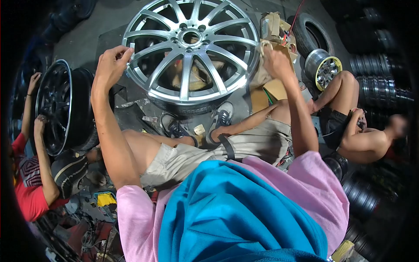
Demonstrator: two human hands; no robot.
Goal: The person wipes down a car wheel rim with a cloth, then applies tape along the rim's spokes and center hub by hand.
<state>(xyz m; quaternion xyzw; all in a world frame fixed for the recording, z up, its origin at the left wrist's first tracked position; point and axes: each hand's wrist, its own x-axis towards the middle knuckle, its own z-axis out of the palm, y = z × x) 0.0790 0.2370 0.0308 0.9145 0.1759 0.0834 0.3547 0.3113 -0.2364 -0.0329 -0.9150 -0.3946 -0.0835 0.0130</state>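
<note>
A bare silver multi-spoke wheel rim (188, 78) lies face up in front of me, raised off the floor. At its left edge is my left hand (112, 65), thumb and fingers pinched together; a small whitish bit shows by the fingertips, too small to name. My right hand (277, 62) hovers by the rim's right edge with curled fingers, closed on a pale tan loop (263, 47) whose kind I cannot make out. Between the spokes, something yellowish shows beneath the rim.
Cardboard boxes (273, 89) and a tire (310, 36) lie to the right, near a yellow-edged wheel (323, 67). A shirtless person (364, 142) sits at right. A person in red (32, 192) handles a dark wheel (54, 107) at left. Stacked rims (371, 89) line the far right.
</note>
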